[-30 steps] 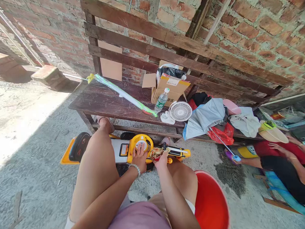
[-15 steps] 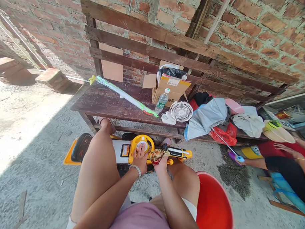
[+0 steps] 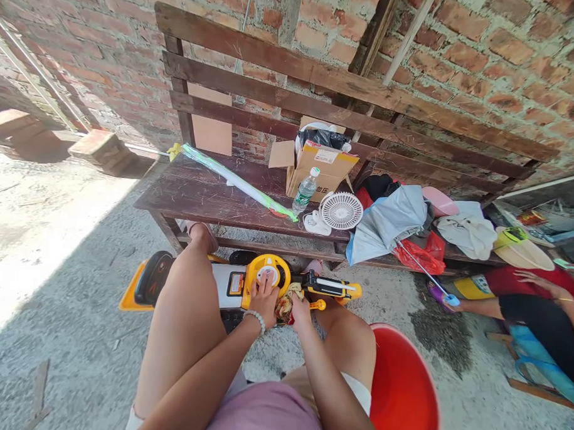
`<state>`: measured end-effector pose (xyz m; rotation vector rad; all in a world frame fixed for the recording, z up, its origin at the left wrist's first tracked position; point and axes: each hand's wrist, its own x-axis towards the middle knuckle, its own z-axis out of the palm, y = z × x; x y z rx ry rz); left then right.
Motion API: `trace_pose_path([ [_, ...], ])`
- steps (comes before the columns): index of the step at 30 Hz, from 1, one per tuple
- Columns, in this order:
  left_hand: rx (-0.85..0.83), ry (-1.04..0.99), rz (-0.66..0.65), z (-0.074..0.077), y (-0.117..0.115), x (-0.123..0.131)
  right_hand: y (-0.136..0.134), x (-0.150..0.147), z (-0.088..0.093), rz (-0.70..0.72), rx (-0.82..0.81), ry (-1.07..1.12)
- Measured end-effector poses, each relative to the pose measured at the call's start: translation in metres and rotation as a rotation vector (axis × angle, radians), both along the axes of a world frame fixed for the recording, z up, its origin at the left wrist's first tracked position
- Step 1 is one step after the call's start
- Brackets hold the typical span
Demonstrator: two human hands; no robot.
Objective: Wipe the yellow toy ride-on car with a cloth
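Note:
A yellow and white toy ride-on vehicle point(image 3: 229, 283) stands between my knees in the head view. My left hand point(image 3: 263, 302), with a beaded bracelet at the wrist, lies with fingers stretched over the hub of its yellow steering wheel point(image 3: 283, 273). Closed around a crumpled, multicoloured cloth point(image 3: 284, 305), my right hand point(image 3: 300, 310) presses it to the vehicle just right of the wheel. Part of the cloth is hidden by my fingers. A yellow lever point(image 3: 318, 305) sticks out beside my right hand.
A red bucket point(image 3: 403, 380) stands by my right knee. On the wooden bench point(image 3: 168, 191) ahead are a cardboard box point(image 3: 324, 170), a water bottle point(image 3: 305, 192), a white fan point(image 3: 341, 210) and a silver umbrella point(image 3: 390, 217). Another person point(image 3: 530, 307) sits at the far right.
My right hand has shifted slightly left with the cloth, bringing it closer to the steering wheel and my left hand. My left hand stays on the wheel hub.

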<state>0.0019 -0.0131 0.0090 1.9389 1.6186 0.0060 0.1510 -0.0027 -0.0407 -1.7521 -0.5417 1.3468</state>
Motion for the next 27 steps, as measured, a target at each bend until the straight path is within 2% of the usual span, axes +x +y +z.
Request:
trace_pose_path([
  [3, 0.009, 0.002, 0.008, 0.003, 0.0, -0.001, -0.012, 0.009, 0.015, 0.041, 0.124, -0.163],
  [6, 0.024, -0.007, 0.028, 0.005, -0.002, 0.0, -0.008, 0.026, 0.042, 0.068, 0.249, -0.266],
  [10, 0.016, -0.015, 0.019, 0.007, -0.003, 0.001, 0.021, 0.066, 0.084, -0.026, 0.399, -0.447],
  [13, 0.023, -0.011, 0.026, 0.008, -0.003, 0.001, 0.05, 0.097, 0.104, -0.043, 0.503, -0.619],
  [15, 0.024, -0.005, 0.028, 0.009, -0.003, 0.001, 0.067, 0.105, 0.105, 0.032, 0.525, -0.713],
  [16, 0.025, -0.003, 0.028, 0.01, -0.003, 0.001, 0.073, 0.105, 0.103, 0.115, 0.497, -0.745],
  [19, 0.033, 0.003, 0.033, 0.01, -0.003, 0.002, 0.087, 0.091, 0.09, 0.454, 0.28, -0.796],
  [21, 0.041, 0.003, 0.036, 0.009, -0.004, 0.002, 0.093, 0.08, 0.083, 0.631, 0.152, -0.826],
  [24, 0.052, -0.004, 0.028, 0.007, -0.004, 0.002, 0.102, 0.073, 0.079, 0.731, 0.114, -0.875],
  [27, 0.041, 0.009, 0.024, 0.007, -0.003, 0.002, 0.112, 0.076, 0.08, 0.698, 0.129, -0.853],
])
